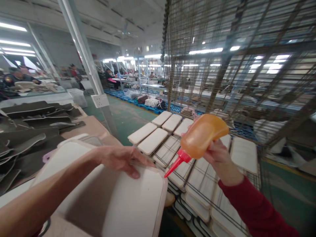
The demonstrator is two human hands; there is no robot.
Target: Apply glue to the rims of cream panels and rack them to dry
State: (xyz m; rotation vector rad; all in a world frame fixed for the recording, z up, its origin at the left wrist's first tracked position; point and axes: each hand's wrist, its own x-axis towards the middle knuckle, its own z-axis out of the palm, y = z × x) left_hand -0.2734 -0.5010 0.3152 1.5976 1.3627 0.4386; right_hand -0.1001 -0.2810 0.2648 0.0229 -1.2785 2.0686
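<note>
- Gripping the amber squeeze bottle [203, 135] in my right hand [218, 154], red nozzle [177, 163] at the corner of the cream panel [139, 200]: overpressing could flood the edge.
- My left hand [122, 159] lies over the panel, grip unclear: slack hold could let it slip.

The camera rides on the person's head, facing forward and slightly down. It looks from close by on the left hand [123, 161] at seven o'clock and the right hand [218, 153] at four, the rack [224, 65] beyond at two, the ceiling [118, 18] farther off toward eleven.
</note>
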